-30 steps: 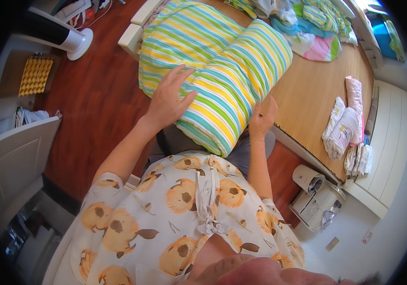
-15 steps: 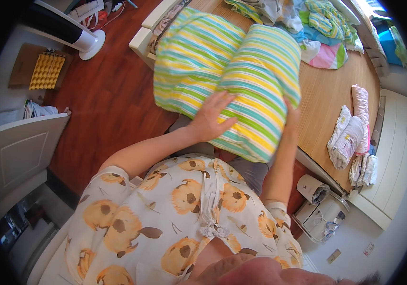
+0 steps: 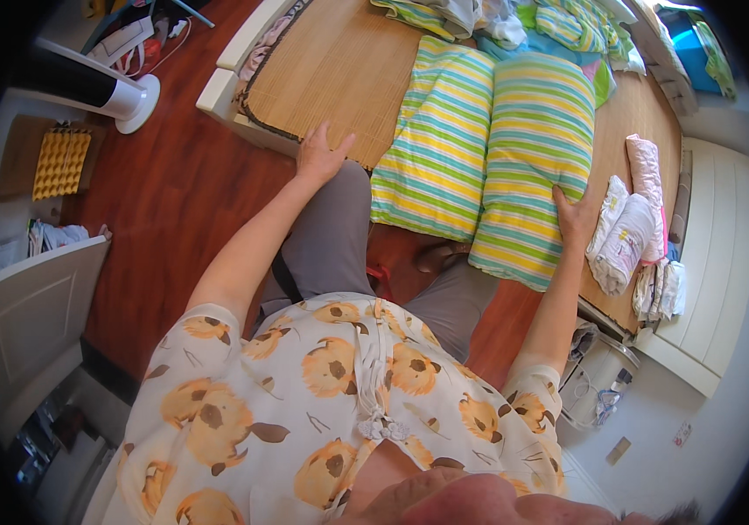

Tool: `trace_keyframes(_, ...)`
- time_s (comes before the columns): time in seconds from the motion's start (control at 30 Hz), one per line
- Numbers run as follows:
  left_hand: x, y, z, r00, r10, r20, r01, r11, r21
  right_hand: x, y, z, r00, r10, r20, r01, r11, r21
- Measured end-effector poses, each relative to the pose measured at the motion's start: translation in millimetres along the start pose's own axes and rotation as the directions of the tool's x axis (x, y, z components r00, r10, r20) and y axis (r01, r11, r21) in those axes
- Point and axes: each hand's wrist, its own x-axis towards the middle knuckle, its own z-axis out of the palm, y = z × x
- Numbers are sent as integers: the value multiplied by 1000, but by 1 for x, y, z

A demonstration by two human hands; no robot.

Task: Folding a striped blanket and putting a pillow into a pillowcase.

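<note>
A puffy quilt (image 3: 532,131) with green, yellow, teal and white stripes lies folded lengthwise on the bed. Its left part (image 3: 437,140) is flatter, and its near end hangs over the bed's front edge. My right hand (image 3: 577,214) lies against the quilt's right side near that end, thumb on the cloth and the other fingers partly hidden. Away to the left, my left hand (image 3: 322,157) holds nothing. Its fingers are spread above my left knee, beside the bed's front edge.
A woven mat (image 3: 331,70) covers the bed. Rumpled clothes (image 3: 567,26) are heaped at the far side. Rolled garments (image 3: 626,241) lie to the right, near a white panel (image 3: 707,262). A tower fan (image 3: 86,87) stands on the red-brown floor at left.
My left hand has left the quilt and moved left, opening out. The quilt has shifted right and lies straighter, uncovering the mat at left. My right hand has moved right with it.
</note>
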Motion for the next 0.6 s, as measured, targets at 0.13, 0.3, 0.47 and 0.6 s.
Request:
trace_keyframes(0.13, 3, 1, 41, 958, -28, 286, 81, 981, -176, 3, -11, 21, 996, 63, -59, -69, 993, -100)
trace_keyframes(0.3, 12, 23, 108, 976, -93, 198, 114, 989, -98, -13, -37, 44, 981, -69, -182, 17, 961, -275)
trace_keyframes(0.47, -8, 17, 128, 834, -348, 428, 477, 844, -243, -23, -64, 61, 979, -36, -199, -28, 950, -310)
trace_keyframes(0.6, -10, 29, 116, 822, -150, 550, 475, 715, -514, -10, -8, 46, 975, 116, -191, -101, 991, 86)
